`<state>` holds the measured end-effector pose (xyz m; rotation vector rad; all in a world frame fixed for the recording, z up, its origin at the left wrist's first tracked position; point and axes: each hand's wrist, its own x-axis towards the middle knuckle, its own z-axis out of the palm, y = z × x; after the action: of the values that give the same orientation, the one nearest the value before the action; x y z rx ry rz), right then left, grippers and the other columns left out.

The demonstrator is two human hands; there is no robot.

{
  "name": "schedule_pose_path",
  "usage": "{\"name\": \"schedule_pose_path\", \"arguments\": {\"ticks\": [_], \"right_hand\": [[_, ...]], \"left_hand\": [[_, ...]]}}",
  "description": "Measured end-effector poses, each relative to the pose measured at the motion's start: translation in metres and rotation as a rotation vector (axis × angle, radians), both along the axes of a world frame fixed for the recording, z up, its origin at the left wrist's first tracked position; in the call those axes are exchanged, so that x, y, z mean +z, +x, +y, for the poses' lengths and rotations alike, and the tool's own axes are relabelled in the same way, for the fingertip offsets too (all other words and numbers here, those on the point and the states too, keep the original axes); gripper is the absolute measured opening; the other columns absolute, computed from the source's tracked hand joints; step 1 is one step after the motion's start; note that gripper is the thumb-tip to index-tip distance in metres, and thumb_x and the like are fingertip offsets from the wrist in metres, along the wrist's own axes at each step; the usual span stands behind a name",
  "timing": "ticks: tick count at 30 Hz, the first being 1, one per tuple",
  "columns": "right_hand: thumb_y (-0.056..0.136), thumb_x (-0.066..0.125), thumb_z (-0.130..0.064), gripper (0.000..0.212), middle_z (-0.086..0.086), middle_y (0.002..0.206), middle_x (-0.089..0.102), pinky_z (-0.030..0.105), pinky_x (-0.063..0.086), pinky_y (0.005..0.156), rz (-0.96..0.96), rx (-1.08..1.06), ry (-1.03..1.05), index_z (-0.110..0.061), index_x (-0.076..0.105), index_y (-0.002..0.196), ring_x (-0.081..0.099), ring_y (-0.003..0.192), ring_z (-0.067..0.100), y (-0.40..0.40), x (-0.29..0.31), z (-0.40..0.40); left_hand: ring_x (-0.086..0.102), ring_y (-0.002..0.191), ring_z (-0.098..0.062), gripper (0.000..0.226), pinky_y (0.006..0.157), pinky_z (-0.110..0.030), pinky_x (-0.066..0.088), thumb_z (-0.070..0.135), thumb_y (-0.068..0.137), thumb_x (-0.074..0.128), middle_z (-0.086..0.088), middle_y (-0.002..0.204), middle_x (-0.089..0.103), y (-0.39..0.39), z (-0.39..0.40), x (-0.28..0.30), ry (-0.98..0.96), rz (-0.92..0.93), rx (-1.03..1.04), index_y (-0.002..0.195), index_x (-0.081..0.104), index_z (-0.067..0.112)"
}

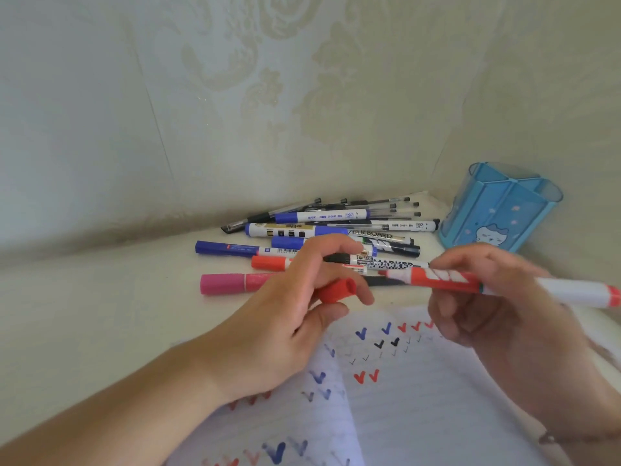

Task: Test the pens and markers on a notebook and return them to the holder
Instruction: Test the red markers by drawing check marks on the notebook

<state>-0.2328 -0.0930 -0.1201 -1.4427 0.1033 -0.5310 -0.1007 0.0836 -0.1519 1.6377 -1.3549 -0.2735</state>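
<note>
Left hand (285, 317) pinching a red cap (336, 290), right hand (497, 307) gripping the uncapped red marker (470, 280) over the notebook (420, 398) at the table's near edge, loose pens (336, 230) and blue holder (500, 210) in the far corner

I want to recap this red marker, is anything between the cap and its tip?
Nothing visible. The left hand holds the red cap with its open end facing the red marker in the right hand; only open air separates them.
</note>
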Motion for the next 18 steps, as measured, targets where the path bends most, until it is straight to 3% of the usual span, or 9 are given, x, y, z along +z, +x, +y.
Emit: {"name": "schedule_pose_path", "arguments": {"ticks": [3, 7, 12, 18], "right_hand": [[0.058, 0.077, -0.049, 0.043, 0.015, 0.050, 0.055, 0.038, 0.024, 0.044, -0.030, 0.015, -0.030, -0.012, 0.070, 0.078, 0.046, 0.044, 0.027, -0.0031, -0.0017, 0.0023], [0.053, 0.081, -0.051, 0.046, 0.016, 0.052, 0.059, 0.041, 0.024, 0.045, -0.009, -0.016, -0.069, -0.014, 0.064, 0.073, 0.048, 0.045, 0.030, -0.0028, -0.0043, 0.0028], [0.050, 0.081, -0.058, 0.052, 0.015, 0.052, 0.060, 0.026, 0.030, 0.045, 0.041, -0.042, -0.122, -0.012, 0.065, 0.070, 0.049, 0.044, 0.029, -0.0032, -0.0033, 0.0044], [0.059, 0.079, -0.058, 0.050, 0.017, 0.060, 0.067, 0.026, 0.031, 0.043, 0.053, -0.017, -0.187, -0.013, 0.069, 0.078, 0.055, 0.045, 0.028, -0.0018, -0.0049, 0.0097]], "left_hand": [[0.062, 0.111, 0.000, 0.036, 0.095, -0.013, 0.043, 0.009, 0.091, 0.060, 0.016, 0.109, 0.070, 0.0020, -0.0021, 0.0006, -0.011, 0.089, 0.033, 0.124, 0.053, 0.022], [0.066, 0.103, -0.001, 0.024, 0.089, -0.015, 0.049, 0.023, 0.088, 0.063, 0.015, 0.102, 0.072, 0.0015, -0.0025, 0.0019, -0.012, 0.094, 0.033, 0.112, 0.064, 0.023], [0.059, 0.085, 0.009, 0.026, 0.073, -0.003, 0.040, 0.034, 0.094, 0.052, 0.029, 0.089, 0.059, 0.0007, -0.0031, 0.0030, -0.024, -0.109, 0.051, 0.113, 0.065, 0.021], [0.056, 0.074, 0.001, 0.027, 0.064, -0.010, 0.038, 0.036, 0.099, 0.043, 0.022, 0.083, 0.057, -0.0009, 0.0005, 0.0014, 0.007, -0.137, -0.036, 0.111, 0.062, 0.019]]}}
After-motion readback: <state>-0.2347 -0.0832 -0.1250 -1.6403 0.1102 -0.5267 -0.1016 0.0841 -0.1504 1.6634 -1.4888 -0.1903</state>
